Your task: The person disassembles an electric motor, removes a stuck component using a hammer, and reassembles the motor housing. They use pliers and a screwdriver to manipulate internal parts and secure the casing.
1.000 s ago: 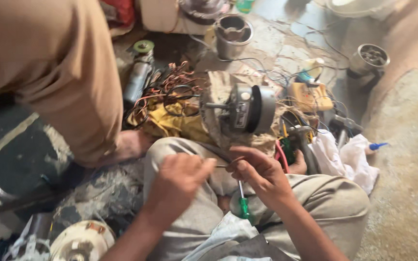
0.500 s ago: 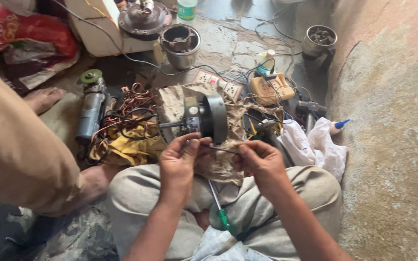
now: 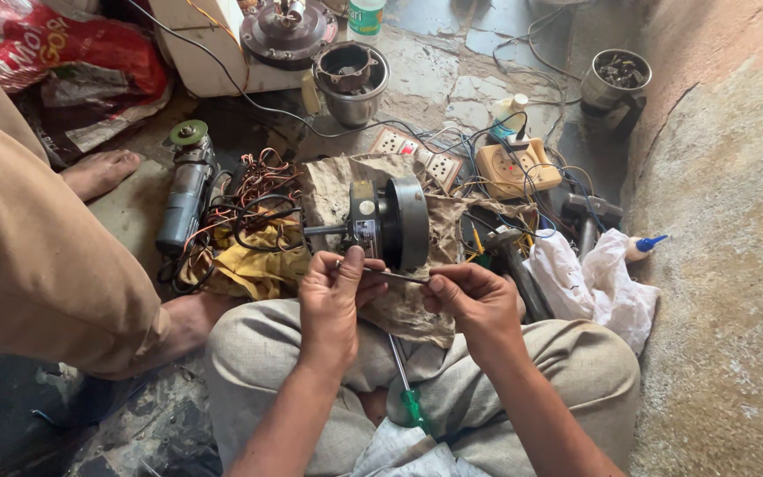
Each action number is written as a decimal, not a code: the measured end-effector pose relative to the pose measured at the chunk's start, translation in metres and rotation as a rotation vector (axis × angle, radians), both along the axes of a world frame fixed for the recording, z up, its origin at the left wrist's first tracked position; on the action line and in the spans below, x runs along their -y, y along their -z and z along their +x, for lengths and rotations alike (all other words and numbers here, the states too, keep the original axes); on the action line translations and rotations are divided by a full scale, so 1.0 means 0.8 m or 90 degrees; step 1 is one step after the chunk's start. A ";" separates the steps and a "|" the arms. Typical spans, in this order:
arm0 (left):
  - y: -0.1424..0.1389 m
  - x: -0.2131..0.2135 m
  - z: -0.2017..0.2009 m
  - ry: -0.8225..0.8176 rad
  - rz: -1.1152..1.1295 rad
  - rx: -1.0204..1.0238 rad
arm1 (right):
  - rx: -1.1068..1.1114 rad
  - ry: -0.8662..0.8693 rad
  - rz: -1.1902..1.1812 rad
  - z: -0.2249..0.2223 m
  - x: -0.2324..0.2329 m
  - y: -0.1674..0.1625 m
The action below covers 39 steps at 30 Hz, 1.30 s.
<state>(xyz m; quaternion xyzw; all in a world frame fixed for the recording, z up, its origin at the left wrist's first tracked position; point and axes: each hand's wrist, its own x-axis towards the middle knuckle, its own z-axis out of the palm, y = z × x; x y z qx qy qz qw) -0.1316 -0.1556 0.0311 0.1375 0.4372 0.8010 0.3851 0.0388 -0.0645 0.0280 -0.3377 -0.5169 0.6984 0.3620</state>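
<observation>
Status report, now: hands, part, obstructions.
Left hand and right hand pinch a thin metal strip. Motor on rag just beyond. Screwdriver in lap.

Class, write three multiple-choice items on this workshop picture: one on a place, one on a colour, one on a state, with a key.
1. Where does the screwdriver lie?
A. in the person's lap
B. in the steel cup
C. on the white cloth

2. What colour is its handle?
A. red
B. green
C. black

3. How is the thin metal strip held?
A. left alone
B. lying free
C. between both hands

Key: A, it rests between the crossed legs; B, the handle is green; C, the left hand and right hand each pinch an end.
</observation>
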 end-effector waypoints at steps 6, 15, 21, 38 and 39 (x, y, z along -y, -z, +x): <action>-0.005 0.008 -0.003 -0.004 -0.036 0.074 | -0.005 -0.018 0.074 -0.004 0.010 0.020; 0.029 0.020 -0.011 -0.098 -0.090 0.044 | 0.046 -0.007 0.039 -0.001 0.018 0.033; 0.037 0.027 -0.060 -0.091 -0.093 0.093 | -0.070 0.158 -0.191 0.011 -0.024 0.049; 0.013 -0.016 -0.032 0.003 -0.221 -0.631 | 0.662 -0.030 0.440 -0.116 -0.079 -0.088; 0.009 -0.013 -0.028 0.026 -0.212 -0.639 | 0.624 -0.011 0.454 -0.109 -0.076 -0.082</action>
